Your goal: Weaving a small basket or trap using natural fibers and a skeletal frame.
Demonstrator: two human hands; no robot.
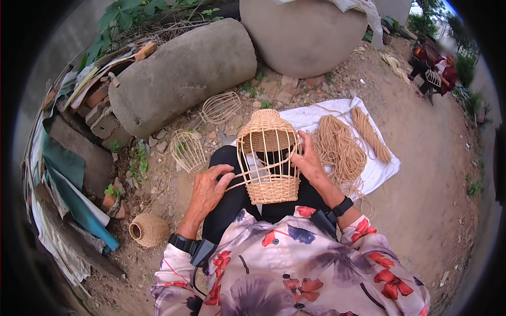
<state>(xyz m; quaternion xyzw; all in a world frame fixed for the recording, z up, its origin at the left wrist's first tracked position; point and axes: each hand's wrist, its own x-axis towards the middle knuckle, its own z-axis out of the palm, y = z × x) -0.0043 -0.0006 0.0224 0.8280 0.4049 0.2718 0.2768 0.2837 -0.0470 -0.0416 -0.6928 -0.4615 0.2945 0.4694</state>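
Observation:
A partly woven basket (273,190) of tan cord rests on my lap between my knees. Cord covers its two ends, while bare pale ribs show across the middle. My left hand (207,188) is at its left side, thumb and forefinger pinched on a strand of cord (238,184). From there the cord slants in among the ribs. On the right side, my right hand (310,160) grips the basket at its ribs, next to the cord's upper stretch. Some of its fingertips are hidden behind the ribs.
A white sheet (387,171) at the right carries a loose cord heap (340,147) and a twisted hank (369,134). Bare frames (221,107) (188,151) and a finished woven piece (149,230) lie leftward. Concrete cylinders (184,73) stand beyond. Another person (443,73) sits far right.

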